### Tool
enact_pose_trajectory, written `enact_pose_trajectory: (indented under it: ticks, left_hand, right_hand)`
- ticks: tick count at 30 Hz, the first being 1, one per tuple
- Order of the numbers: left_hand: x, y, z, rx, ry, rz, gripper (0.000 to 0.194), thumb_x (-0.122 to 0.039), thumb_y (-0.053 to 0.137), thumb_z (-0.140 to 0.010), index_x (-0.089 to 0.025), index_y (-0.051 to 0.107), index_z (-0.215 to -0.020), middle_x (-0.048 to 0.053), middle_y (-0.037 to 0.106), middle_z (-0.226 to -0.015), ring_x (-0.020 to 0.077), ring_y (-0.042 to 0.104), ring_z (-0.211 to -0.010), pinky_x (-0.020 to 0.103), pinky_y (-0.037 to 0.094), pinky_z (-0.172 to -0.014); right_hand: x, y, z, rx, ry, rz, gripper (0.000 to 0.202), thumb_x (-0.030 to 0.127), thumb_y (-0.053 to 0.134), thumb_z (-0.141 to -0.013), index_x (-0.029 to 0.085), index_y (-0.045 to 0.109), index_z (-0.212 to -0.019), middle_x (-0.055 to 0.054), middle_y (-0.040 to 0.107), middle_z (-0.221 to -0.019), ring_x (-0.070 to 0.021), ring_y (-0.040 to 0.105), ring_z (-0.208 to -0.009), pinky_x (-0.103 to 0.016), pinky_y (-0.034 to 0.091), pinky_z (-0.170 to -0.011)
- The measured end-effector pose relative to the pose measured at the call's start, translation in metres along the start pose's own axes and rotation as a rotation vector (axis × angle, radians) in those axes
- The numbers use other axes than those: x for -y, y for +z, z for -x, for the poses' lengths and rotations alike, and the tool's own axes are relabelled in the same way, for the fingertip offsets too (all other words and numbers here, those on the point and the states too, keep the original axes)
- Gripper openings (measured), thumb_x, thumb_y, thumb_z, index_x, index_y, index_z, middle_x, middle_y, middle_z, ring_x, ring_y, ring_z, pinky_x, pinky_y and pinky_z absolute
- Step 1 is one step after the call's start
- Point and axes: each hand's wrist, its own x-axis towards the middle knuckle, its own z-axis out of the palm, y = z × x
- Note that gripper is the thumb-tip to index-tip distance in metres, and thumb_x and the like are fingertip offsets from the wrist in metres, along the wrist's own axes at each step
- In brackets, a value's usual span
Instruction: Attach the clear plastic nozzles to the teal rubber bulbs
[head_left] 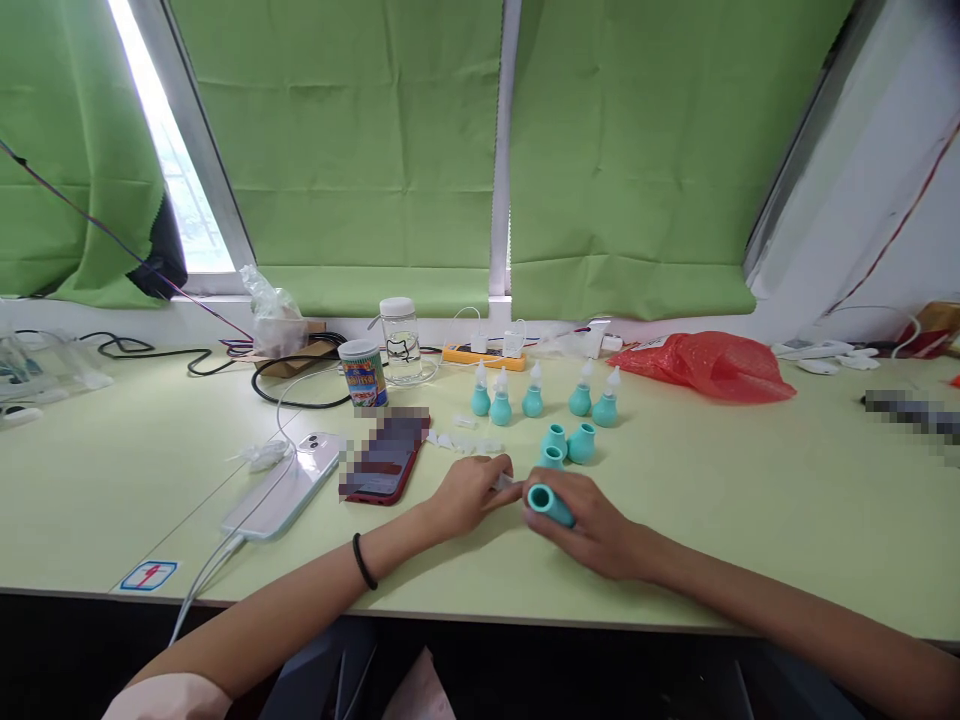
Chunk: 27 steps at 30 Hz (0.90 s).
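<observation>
My right hand (589, 520) is wrapped round a teal rubber bulb (550, 504), its open neck facing up and toward me. Just left of it, my left hand (472, 495) pinches a small translucent piece (504, 483) between thumb and fingers. Beyond my right hand stand three open teal bulbs (581, 443) close together. Farther back, several teal bulbs with clear pointed tips (532, 392) stand upright in a loose row. Small clear plastic pieces (465, 442) lie on the table behind my left hand.
Left of my hands lie a red-edged phone (388, 455) and a white phone (289, 487) with a cable. Behind them stand a printed tub (363, 376) and a clear jar (401, 343). An orange power strip (484, 358) and a red plastic bag (709, 366) lie at the back.
</observation>
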Motion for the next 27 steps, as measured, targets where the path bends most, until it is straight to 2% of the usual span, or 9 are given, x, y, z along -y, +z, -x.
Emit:
enact_pose_trajectory:
  ticks: [2,5,9,11,15,20,23,27]
  left_hand:
    - [0.001,0.002,0.0,0.048,0.054,-0.231,0.033,-0.044,0.037,-0.077,-0.014,0.049,-0.081,0.003,0.052,-0.065,0.0149,0.049,-0.062,0.024,0.036,-0.054]
    - [0.005,0.002,-0.002,0.1,0.103,-0.411,0.031,-0.042,0.037,-0.078,-0.014,0.047,-0.087,0.006,0.054,-0.074,0.0179,0.051,-0.072,0.027,0.04,-0.059]
    - [0.012,0.004,-0.005,0.071,0.099,-0.521,0.019,-0.026,0.036,-0.081,-0.015,0.044,-0.094,0.007,0.05,-0.089,0.0183,0.048,-0.084,0.028,0.043,-0.064]
    - [0.016,0.007,-0.006,0.054,0.097,-0.581,0.02,-0.019,0.033,-0.081,-0.015,0.044,-0.097,0.009,0.046,-0.096,0.0193,0.045,-0.089,0.028,0.044,-0.063]
    - [0.02,0.013,-0.005,0.036,0.141,-0.66,0.024,-0.016,0.028,-0.083,-0.016,0.043,-0.101,0.012,0.039,-0.105,0.0217,0.04,-0.095,0.031,0.045,-0.065]
    - [0.014,0.01,-0.002,-0.004,0.151,-0.678,0.032,-0.024,0.024,-0.084,-0.014,0.036,-0.112,0.013,0.04,-0.102,0.0229,0.039,-0.093,0.036,0.042,-0.071]
    - [0.011,0.007,-0.001,-0.02,0.145,-0.657,0.034,-0.026,0.025,-0.084,-0.015,0.033,-0.115,0.013,0.039,-0.104,0.0229,0.039,-0.092,0.037,0.039,-0.073]
    - [0.008,0.006,0.001,-0.019,0.161,-0.614,0.034,-0.03,0.029,-0.082,-0.019,0.035,-0.114,0.012,0.036,-0.109,0.0234,0.037,-0.096,0.039,0.037,-0.077]
  right_hand:
    - [0.0,-0.014,-0.004,-0.067,0.049,-0.091,0.011,0.026,0.037,-0.081,0.018,0.043,-0.076,-0.002,0.048,-0.07,-0.0121,0.044,-0.064,-0.025,0.037,-0.061]
    - [-0.004,-0.035,-0.008,-0.174,0.127,-0.12,0.017,0.031,0.033,-0.083,0.018,0.044,-0.078,-0.003,0.049,-0.075,-0.0134,0.046,-0.068,-0.026,0.037,-0.062]
    - [-0.022,-0.063,-0.003,-0.306,0.219,0.032,0.026,0.038,0.031,-0.082,0.019,0.047,-0.078,-0.004,0.048,-0.077,-0.0143,0.044,-0.068,-0.027,0.037,-0.062]
    - [-0.037,-0.076,0.002,-0.331,0.302,0.1,0.029,0.042,0.031,-0.081,0.019,0.048,-0.078,-0.004,0.049,-0.077,-0.0145,0.044,-0.066,-0.027,0.037,-0.059]
    - [-0.075,-0.09,0.01,-0.205,0.48,0.15,0.034,0.049,0.034,-0.077,0.02,0.05,-0.074,-0.002,0.052,-0.071,-0.0145,0.046,-0.063,-0.026,0.037,-0.053]
    - [-0.109,-0.085,0.014,-0.111,0.529,0.198,0.035,0.05,0.043,-0.071,0.018,0.054,-0.078,-0.005,0.056,-0.078,-0.0168,0.05,-0.067,-0.027,0.04,-0.057]
    - [-0.113,-0.085,0.017,-0.082,0.574,0.21,0.034,0.05,0.046,-0.069,0.018,0.057,-0.074,-0.003,0.057,-0.07,-0.0154,0.05,-0.061,-0.025,0.039,-0.053]
    - [-0.101,-0.083,0.022,0.012,0.568,0.184,0.035,0.049,0.053,-0.063,0.017,0.06,-0.076,-0.002,0.056,-0.063,-0.0138,0.048,-0.054,-0.024,0.037,-0.048]
